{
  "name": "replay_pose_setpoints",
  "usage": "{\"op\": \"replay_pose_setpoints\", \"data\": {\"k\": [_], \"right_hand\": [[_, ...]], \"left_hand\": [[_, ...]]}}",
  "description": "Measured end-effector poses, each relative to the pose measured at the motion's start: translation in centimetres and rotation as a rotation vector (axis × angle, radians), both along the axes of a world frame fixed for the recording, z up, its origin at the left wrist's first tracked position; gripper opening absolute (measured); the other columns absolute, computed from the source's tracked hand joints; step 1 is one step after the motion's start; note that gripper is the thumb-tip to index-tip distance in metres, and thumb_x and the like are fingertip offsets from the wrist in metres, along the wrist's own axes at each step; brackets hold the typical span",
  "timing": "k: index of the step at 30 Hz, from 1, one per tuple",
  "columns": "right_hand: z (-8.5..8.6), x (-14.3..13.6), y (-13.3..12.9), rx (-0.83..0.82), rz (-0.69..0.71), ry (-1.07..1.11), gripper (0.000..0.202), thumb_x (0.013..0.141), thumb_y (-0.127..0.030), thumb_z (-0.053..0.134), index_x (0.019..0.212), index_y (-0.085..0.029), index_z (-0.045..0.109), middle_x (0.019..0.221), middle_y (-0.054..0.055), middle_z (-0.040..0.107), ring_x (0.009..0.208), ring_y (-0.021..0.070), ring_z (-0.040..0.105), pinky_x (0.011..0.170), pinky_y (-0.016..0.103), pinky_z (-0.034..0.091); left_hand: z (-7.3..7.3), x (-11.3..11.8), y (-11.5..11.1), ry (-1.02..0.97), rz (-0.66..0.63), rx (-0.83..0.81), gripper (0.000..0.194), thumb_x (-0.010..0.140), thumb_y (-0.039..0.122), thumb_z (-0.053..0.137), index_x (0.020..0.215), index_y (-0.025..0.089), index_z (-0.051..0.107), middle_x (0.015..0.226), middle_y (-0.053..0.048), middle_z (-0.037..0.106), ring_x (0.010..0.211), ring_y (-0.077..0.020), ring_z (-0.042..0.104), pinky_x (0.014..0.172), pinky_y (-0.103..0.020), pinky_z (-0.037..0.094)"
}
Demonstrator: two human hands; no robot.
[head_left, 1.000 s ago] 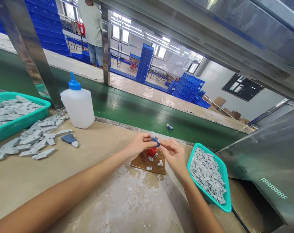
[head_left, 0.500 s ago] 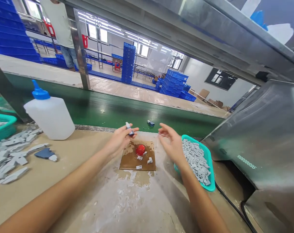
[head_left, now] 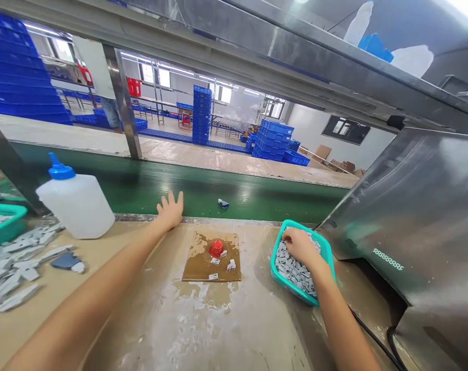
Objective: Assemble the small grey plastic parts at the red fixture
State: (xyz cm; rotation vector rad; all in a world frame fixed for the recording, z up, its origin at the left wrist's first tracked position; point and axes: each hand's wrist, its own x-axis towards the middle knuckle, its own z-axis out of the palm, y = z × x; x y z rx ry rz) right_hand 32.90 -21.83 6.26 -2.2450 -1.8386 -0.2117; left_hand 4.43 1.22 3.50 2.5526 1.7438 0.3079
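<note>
A teal basket at the far left holds grey parts, with more grey parts spilled on the worktop within reach. A white bottle with a blue nozzle stands upright beside them. The left hand is at the edge of the green conveyor, fingers spread and empty. A brown pad carries 1 red cap. The right hand is inside a second teal basket, fingers curled into its small grey parts; whether they have hold of a part cannot be told.

Teal basket w/ grey parts; red cap; green belt.
</note>
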Motion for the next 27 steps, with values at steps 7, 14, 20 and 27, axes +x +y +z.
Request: {"op": "replay_pose_setpoints", "data": {"k": [7,14,20,27], "right_hand": [[1.2,-0.5,-0.2,0.106,-0.036,0.150,0.025,0.063,-0.005,0.041,0.071,-0.015,0.062,0.067,0.003,0.062,0.063,0.0151,0.055,0.060,0.025,0.041],[1.4,-0.2,-0.6,0.003,-0.036,0.209,0.031,0.056,0.001,0.042,0.069,-0.017,0.063,0.076,0.002,0.066,0.068,0.0150,0.058,0.061,0.024,0.043],[1.1,0.6,-1.1,-0.040,-0.003,0.314,0.029,0.063,-0.006,0.046,0.079,-0.019,0.067,0.089,0.003,0.067,0.082,0.0181,0.060,0.072,0.027,0.046],[0.6,1.3,-1.5,0.069,-0.005,0.383,0.012,0.058,-0.016,0.053,0.064,-0.021,0.062,0.074,0.001,0.066,0.067,0.0177,0.060,0.067,0.030,0.049]], "left_hand": [[0.7,7.7,-1.5,-0.164,-0.269,-0.094,0.043,0.081,0.029,0.038,0.123,0.022,0.042,0.120,-0.020,0.045,0.109,-0.0342,0.041,0.084,-0.044,0.033],[1.0,7.4,-0.4,-0.224,-0.247,-0.111,0.018,0.074,0.015,0.046,0.088,0.013,0.057,0.093,-0.017,0.057,0.093,-0.0280,0.052,0.078,-0.036,0.037],[1.6,2.4,-3.0,-0.923,-0.011,-0.407,0.033,0.068,0.015,0.054,0.099,0.020,0.042,0.086,-0.004,0.057,0.068,-0.0155,0.058,0.068,-0.030,0.045],[2.4,-2.7,-7.4,-1.640,0.034,-0.823,0.028,0.058,0.004,0.063,0.081,0.014,0.052,0.073,-0.002,0.060,0.067,-0.0101,0.058,0.067,-0.023,0.047]]}}
